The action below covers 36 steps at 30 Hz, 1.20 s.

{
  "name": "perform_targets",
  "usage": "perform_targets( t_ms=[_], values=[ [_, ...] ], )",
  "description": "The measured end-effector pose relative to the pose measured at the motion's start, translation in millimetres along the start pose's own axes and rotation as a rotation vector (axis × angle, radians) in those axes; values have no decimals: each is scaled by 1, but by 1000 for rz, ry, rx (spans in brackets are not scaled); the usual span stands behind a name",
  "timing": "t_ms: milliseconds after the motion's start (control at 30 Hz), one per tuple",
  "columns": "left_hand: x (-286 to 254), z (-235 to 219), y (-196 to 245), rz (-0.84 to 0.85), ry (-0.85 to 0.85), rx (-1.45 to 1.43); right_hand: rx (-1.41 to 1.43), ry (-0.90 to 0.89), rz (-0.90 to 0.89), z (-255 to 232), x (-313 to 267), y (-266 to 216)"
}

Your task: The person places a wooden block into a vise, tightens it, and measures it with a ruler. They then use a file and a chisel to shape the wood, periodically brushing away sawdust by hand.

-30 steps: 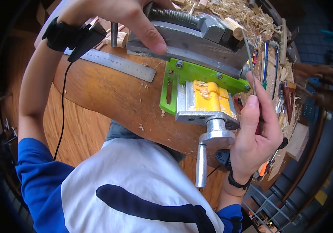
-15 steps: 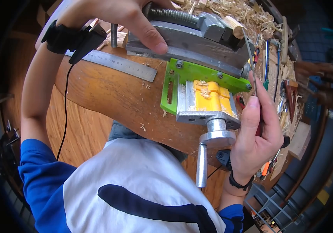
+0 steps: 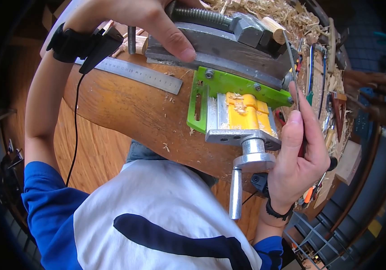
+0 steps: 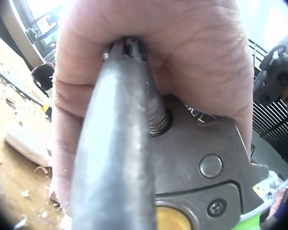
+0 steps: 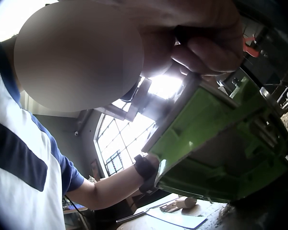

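Note:
My left hand grips the grey metal vise, thumb on its near side. In the left wrist view the palm covers the end of the screw, behind a steel handle bar. A round wooden dowel is held at the vise's right end. My right hand pinches a slender grey metal tool with a dark red handle; its kind is unclear. The tool stands nearly upright, its upper end overlapping the dowel's end in the head view. A green plate is below the vise.
Below the green plate are a yellow block dusted with shavings and a metal crank. A steel ruler lies on the wooden bench. Wood shavings cover the far side. Hand tools lie along the right, near a wooden block.
My right hand and the slender tool have shifted slightly right in the head view, along with the vise. The left hand keeps its grip on the vise.

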<state>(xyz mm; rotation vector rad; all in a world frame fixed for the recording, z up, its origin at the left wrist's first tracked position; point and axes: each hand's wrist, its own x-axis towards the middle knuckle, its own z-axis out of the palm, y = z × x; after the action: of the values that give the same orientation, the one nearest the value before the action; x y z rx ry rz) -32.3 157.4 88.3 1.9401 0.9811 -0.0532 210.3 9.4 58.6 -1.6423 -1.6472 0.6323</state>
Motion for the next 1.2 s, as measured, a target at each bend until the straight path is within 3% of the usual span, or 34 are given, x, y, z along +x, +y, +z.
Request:
perform_targets(
  t_ms=[100,200,300,400,500,600,700,800,900,1100,1200],
  values=[
    [9,-10,3,-182,-106,-95,16,9,8,1,0,0],
    [-1,-5,4,23,-39,69,26,13,-9,1,0,1],
    [7,-14,-2,-125,-147,-282,21,7,5,1,1,1],
    [-2,1,5,-29,13,1,27,-7,12,0,-1,1],
    [7,-16,2,-138,-141,-262,22,4,-13,0,0,1],
    [-2,5,4,-12,75,63,4,-1,-13,0,-1,1],
    [10,-11,-9,-164,-136,-309,8,4,-10,1,0,1],
    [9,-1,-2,-233,-19,-208,18,6,-6,1,0,2],
    [2,7,-2,-37,55,-36,25,12,-9,2,0,2],
    [3,2,-5,-20,-10,-102,42,15,9,3,0,2],
    [13,-15,-6,-106,-163,-288,32,13,3,3,0,2]
  ],
)
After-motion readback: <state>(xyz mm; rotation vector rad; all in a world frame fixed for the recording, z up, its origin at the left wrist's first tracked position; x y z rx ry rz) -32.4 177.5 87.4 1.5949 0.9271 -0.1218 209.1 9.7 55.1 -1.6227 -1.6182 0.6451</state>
